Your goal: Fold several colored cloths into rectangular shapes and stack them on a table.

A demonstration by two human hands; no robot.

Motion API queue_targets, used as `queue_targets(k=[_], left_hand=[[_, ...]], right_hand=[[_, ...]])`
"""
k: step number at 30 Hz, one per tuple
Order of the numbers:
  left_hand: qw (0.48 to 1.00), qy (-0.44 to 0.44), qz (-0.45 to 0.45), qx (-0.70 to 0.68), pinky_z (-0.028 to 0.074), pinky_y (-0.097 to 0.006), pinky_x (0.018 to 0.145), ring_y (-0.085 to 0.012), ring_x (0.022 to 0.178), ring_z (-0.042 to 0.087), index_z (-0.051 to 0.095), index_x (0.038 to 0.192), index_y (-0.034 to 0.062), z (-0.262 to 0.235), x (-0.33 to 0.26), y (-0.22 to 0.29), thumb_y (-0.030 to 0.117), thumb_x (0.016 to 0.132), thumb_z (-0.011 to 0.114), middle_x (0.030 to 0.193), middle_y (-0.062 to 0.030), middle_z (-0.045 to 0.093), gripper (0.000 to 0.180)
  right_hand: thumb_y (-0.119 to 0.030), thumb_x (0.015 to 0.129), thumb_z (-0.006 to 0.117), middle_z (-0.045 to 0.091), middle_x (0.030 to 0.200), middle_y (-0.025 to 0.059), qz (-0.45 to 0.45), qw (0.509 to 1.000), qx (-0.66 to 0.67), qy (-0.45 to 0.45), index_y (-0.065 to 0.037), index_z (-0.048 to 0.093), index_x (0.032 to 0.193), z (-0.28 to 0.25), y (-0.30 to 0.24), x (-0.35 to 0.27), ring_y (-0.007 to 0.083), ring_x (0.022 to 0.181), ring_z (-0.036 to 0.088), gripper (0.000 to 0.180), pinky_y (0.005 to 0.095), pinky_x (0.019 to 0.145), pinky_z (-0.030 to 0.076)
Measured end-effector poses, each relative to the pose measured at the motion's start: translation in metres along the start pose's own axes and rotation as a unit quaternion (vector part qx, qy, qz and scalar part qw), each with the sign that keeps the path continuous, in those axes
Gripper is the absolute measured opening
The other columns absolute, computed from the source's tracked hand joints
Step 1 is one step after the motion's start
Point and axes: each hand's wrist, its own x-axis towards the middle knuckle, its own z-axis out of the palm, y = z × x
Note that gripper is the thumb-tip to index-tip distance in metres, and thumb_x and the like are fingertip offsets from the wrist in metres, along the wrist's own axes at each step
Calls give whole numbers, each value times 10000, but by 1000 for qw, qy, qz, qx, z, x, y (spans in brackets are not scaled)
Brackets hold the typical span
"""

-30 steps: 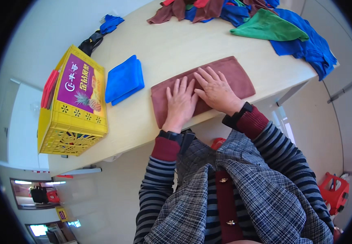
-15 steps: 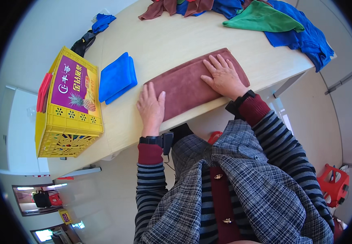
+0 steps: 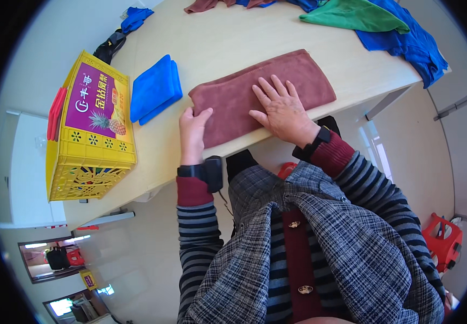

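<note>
A brown cloth (image 3: 227,110), folded into a long rectangle, lies slantwise near the table's front edge. At its left end my left hand (image 3: 193,135) grips the edge, thumb on top and the other fingers curled at the side, partly hidden. My right hand (image 3: 286,112) rests flat on the cloth right of its middle, fingers stretched out and a little spread. To the left of the brown cloth is a blue cloth (image 3: 155,90) folded into a smaller rectangle, touched by neither hand.
A yellow plastic crate (image 3: 90,156) with a purple panel stands at the table's left end. Loose green cloth (image 3: 355,16) and blue cloth (image 3: 406,51) lie heaped at the far right, with brown pieces beyond. A red stool (image 3: 443,243) stands on the floor at right.
My left hand has gone from lying flat on the brown cloth to gripping its left edge. My right hand has slid left and nearer to me, still flat.
</note>
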Motion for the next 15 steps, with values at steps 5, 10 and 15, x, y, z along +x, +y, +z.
queue_targets(k=[5, 10, 15], left_hand=[[927, -106, -112, -343, 555, -366, 908, -213, 1010, 700, 652, 1169, -4, -26, 2, 11, 57, 903, 690, 1121, -91, 716, 276], [908, -106, -114, -388, 553, -382, 949, -215, 1023, 696, 646, 1197, 7, -36, -8, 45, 69, 910, 682, 1119, -99, 714, 295], [909, -115, -83, -393, 563, -339, 878, -192, 967, 701, 654, 1146, 16, -16, -11, 83, 72, 919, 668, 1068, -90, 717, 235]], right_hand=[[-579, 985, 475, 369, 1572, 169, -30, 999, 20, -20, -37, 406, 1507, -8, -4, -3, 387, 1480, 276, 756, 554, 1195, 220], [-642, 932, 522, 360, 1574, 180, -75, 995, 19, -55, -19, 397, 1509, -11, -15, -6, 386, 1486, 260, 858, 546, 1209, 189], [-602, 908, 587, 355, 1572, 188, -78, 995, 36, -60, -8, 409, 1496, -5, -36, -3, 382, 1489, 253, 855, 536, 1217, 174]])
